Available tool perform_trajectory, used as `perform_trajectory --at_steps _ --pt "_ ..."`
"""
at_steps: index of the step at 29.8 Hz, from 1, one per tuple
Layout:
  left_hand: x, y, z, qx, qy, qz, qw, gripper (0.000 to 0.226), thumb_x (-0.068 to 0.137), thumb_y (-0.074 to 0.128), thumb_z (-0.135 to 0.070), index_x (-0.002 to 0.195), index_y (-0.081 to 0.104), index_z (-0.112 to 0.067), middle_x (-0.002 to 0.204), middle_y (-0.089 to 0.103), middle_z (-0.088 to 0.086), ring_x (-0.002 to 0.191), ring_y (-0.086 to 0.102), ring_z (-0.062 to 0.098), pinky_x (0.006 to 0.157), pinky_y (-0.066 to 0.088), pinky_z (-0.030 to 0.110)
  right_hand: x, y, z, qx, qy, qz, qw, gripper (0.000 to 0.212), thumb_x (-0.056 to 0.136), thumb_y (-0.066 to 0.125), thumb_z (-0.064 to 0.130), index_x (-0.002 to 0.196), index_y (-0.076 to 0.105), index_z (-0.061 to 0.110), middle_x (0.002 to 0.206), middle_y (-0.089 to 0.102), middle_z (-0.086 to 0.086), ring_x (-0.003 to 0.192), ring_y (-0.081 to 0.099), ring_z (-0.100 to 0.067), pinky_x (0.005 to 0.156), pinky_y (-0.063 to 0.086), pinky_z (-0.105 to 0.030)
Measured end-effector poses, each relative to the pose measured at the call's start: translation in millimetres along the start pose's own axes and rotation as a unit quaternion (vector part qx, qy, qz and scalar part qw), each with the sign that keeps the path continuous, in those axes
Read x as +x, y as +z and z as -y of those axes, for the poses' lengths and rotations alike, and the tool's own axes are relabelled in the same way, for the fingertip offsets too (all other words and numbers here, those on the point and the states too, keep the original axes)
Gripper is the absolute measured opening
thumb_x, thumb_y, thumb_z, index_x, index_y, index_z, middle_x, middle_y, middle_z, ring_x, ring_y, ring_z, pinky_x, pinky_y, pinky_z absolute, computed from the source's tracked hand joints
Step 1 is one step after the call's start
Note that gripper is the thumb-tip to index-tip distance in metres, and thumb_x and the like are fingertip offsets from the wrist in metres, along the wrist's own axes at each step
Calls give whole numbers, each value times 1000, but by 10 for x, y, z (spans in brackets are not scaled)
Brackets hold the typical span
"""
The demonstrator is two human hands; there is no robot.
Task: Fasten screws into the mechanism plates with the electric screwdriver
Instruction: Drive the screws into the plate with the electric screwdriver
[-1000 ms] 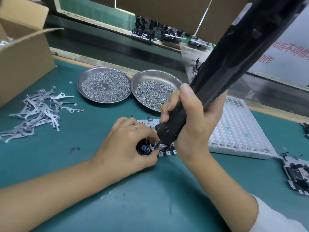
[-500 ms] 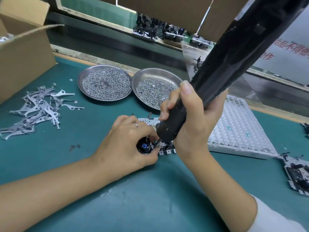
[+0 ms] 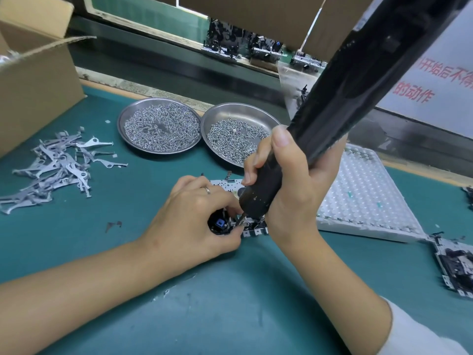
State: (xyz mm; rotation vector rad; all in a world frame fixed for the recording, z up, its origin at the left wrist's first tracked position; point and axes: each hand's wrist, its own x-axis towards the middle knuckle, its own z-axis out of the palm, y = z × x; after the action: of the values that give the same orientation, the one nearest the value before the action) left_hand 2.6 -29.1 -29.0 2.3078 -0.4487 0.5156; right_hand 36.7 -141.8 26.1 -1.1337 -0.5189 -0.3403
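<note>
A long black electric screwdriver (image 3: 340,98) slants down from the upper right, and my right hand (image 3: 289,185) grips its lower end. Its bit tip touches a metal mechanism plate (image 3: 252,228) lying on the green mat at the centre. My left hand (image 3: 194,216) holds that plate at its left end, fingers curled over a black part with a blue piece; most of the plate is hidden under both hands. Two round steel dishes of small screws stand behind: the left dish (image 3: 158,125) and the right dish (image 3: 239,137).
Several grey stamped metal levers (image 3: 53,165) lie scattered at the left, beside a cardboard box (image 3: 33,80). A white dimpled tray (image 3: 363,198) sits at the right, with another mechanism plate (image 3: 453,265) at the right edge. A conveyor with more assemblies runs behind the mat.
Hardly anything differs: both hands stay on the plate and the screwdriver, with the bit at the same spot. The view has shifted slightly.
</note>
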Motion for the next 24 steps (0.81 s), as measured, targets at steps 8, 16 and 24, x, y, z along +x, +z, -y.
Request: perform_trajectory --at_steps 8,16,24 --pt "-12 3 4 -1 -22 9 1000 28 64 56 -45 74 68 -21 66 53 -19 72 51 16 85 36 30 -9 -7 -18 2 -4 6 1000 26 79 58 18 92 36 17 55 40 -11 38 42 -20 44 38 -24" --pt "-12 14 1 -10 -21 1 1000 16 61 72 -34 74 68 -25 68 54 -26 72 50 10 86 36 29 39 -71 17 10 -15 6 1000 24 80 57 16 92 36 16 52 47 -2 37 43 -20 45 40 -25" --pt "-26 11 2 3 -27 0 1000 19 62 69 -36 78 72 -26 72 65 -19 74 52 9 88 35 27 95 -131 -66 -14 16 5 1000 26 79 58 19 91 36 19 51 47 1 38 45 -19 43 39 -24"
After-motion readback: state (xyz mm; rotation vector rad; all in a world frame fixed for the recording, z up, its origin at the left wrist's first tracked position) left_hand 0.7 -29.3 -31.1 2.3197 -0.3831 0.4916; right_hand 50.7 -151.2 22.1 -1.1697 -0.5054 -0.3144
